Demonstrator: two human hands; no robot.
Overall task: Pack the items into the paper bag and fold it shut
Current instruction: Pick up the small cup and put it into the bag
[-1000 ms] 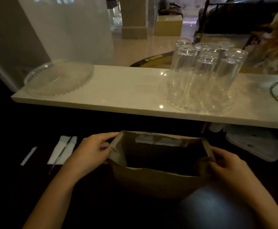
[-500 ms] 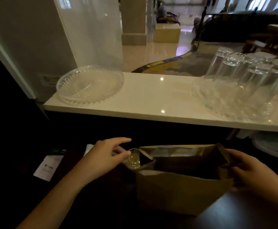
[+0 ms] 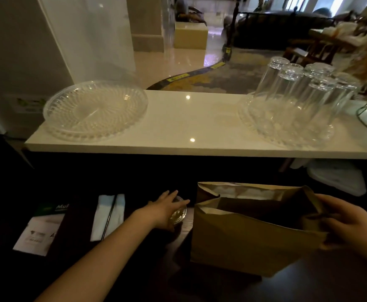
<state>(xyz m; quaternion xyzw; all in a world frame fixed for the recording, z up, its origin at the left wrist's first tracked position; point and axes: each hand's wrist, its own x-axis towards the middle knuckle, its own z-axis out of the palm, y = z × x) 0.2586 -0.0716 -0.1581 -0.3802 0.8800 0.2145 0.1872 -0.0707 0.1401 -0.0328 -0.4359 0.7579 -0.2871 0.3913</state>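
Note:
A brown paper bag (image 3: 243, 240) stands open on the dark table, with white paper showing inside near its back wall. My right hand (image 3: 344, 223) grips the bag's right rim. Just left of the bag stands a small clear lidded cup (image 3: 180, 213). My left hand (image 3: 163, 211) reaches over that cup with fingers spread across its lid and the thumb below; I cannot tell whether it grips. A white napkin (image 3: 107, 216) with a thin dark stick lying on it rests further left.
A printed leaflet (image 3: 36, 232) lies at the far left of the table. Above runs a white counter (image 3: 189, 127) carrying a clear glass plate (image 3: 95, 110) and a tray of several upturned glasses (image 3: 296, 105). A white container (image 3: 337, 177) sits under the counter's right end.
My left hand let go of the bag's left rim and moved left onto the clear cup. The view shifted, so the bag now appears further right. My right hand kept its hold.

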